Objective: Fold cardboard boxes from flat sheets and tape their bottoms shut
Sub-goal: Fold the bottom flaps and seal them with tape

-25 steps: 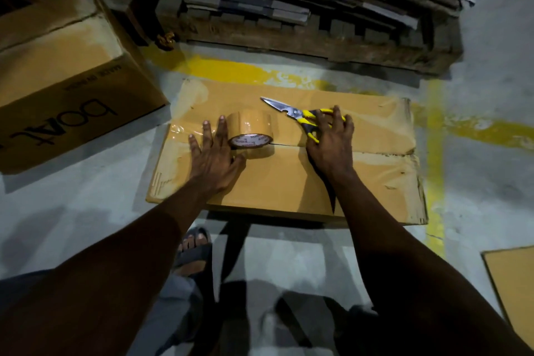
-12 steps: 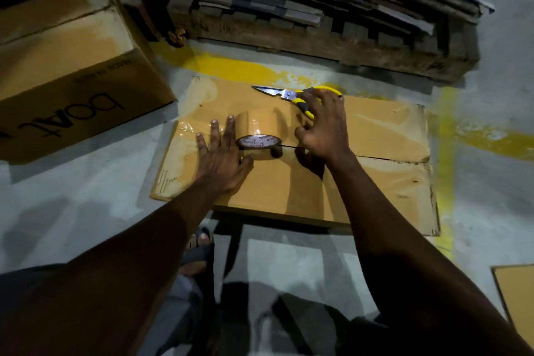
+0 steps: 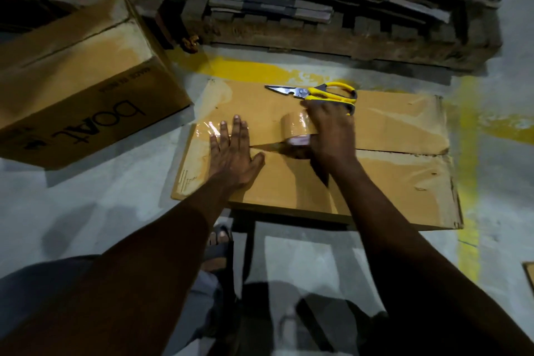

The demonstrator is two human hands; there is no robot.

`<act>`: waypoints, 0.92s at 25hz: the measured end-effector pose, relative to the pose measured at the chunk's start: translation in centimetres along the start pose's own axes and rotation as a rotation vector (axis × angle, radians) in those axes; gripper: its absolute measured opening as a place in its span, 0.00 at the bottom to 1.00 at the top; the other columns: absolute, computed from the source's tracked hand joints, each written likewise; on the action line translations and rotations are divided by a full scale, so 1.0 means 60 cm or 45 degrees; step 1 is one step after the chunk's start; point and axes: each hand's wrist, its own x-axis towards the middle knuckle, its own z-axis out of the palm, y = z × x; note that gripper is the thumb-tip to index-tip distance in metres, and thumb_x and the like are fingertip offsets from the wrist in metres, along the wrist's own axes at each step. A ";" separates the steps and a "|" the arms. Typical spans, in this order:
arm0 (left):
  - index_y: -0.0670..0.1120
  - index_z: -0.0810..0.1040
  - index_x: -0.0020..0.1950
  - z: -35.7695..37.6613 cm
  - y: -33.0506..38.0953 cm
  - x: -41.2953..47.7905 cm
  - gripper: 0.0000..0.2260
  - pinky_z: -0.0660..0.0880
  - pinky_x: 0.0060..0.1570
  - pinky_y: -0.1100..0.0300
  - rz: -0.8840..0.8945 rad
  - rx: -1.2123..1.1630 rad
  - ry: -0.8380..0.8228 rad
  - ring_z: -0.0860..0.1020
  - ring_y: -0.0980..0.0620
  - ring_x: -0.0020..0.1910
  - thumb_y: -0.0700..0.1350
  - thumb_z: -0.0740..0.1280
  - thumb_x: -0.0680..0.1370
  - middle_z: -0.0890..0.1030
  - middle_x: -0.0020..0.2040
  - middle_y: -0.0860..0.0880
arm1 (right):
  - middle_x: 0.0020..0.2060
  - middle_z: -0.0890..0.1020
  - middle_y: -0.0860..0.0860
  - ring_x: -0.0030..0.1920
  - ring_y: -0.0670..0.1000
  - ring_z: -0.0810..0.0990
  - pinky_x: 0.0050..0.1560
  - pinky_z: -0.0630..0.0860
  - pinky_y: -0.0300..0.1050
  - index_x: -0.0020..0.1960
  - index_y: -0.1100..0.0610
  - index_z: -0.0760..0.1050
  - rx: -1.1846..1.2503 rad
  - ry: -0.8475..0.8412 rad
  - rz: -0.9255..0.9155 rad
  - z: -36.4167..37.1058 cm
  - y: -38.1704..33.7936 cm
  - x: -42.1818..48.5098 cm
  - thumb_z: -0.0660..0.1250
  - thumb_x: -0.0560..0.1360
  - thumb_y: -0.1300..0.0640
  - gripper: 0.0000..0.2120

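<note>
Cardboard box [image 3: 390,176] on the floor, flap seam up. Left hand [image 3: 231,156] lies flat, fingers straight, on the taped end; right hand [image 3: 329,136] grips the tape roll [image 3: 296,128] on the seam near it — if the roll veers off line, tape could wrinkle or miss a flap.

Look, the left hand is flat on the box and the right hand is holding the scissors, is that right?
Not quite. In the head view the left hand is flat on the box, but the right hand holds the tape roll, not the scissors. The scissors lie on the box just beyond that hand.
</note>
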 end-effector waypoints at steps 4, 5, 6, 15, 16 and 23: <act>0.43 0.36 0.78 -0.007 0.020 0.000 0.38 0.40 0.73 0.36 -0.032 0.058 -0.039 0.35 0.38 0.76 0.62 0.50 0.79 0.34 0.78 0.44 | 0.54 0.76 0.52 0.52 0.58 0.71 0.45 0.62 0.48 0.64 0.50 0.74 -0.115 0.152 0.186 -0.031 0.105 -0.028 0.80 0.63 0.49 0.31; 0.43 0.36 0.78 -0.010 0.037 0.002 0.37 0.40 0.72 0.35 0.015 0.081 -0.046 0.35 0.38 0.76 0.62 0.50 0.80 0.33 0.78 0.44 | 0.54 0.76 0.52 0.53 0.57 0.71 0.46 0.63 0.48 0.64 0.49 0.74 -0.105 0.129 0.184 -0.030 0.109 -0.028 0.80 0.64 0.51 0.30; 0.43 0.36 0.78 -0.010 0.058 0.004 0.37 0.41 0.72 0.35 0.073 0.096 -0.054 0.35 0.38 0.76 0.62 0.50 0.80 0.33 0.78 0.44 | 0.55 0.75 0.51 0.53 0.57 0.70 0.46 0.64 0.48 0.64 0.48 0.74 -0.084 0.114 0.179 -0.030 0.103 -0.026 0.79 0.65 0.52 0.29; 0.45 0.39 0.79 0.024 0.171 -0.006 0.36 0.40 0.72 0.36 0.327 0.136 -0.048 0.36 0.40 0.77 0.60 0.52 0.78 0.34 0.78 0.46 | 0.61 0.70 0.55 0.60 0.60 0.74 0.56 0.74 0.53 0.72 0.44 0.69 0.126 -0.078 0.043 -0.037 0.065 -0.016 0.76 0.69 0.55 0.34; 0.45 0.40 0.79 0.024 0.171 -0.005 0.36 0.41 0.72 0.35 0.335 0.149 -0.047 0.36 0.40 0.77 0.60 0.51 0.78 0.34 0.78 0.46 | 0.62 0.71 0.55 0.61 0.59 0.73 0.57 0.72 0.53 0.73 0.43 0.68 0.063 -0.117 0.012 -0.041 0.065 -0.012 0.76 0.69 0.53 0.35; 0.44 0.37 0.78 0.031 0.162 -0.003 0.37 0.42 0.74 0.38 0.295 0.153 -0.067 0.36 0.43 0.77 0.61 0.48 0.78 0.35 0.78 0.45 | 0.61 0.76 0.55 0.60 0.59 0.73 0.53 0.69 0.53 0.73 0.50 0.68 0.009 -0.083 0.045 -0.085 0.132 -0.051 0.70 0.71 0.44 0.32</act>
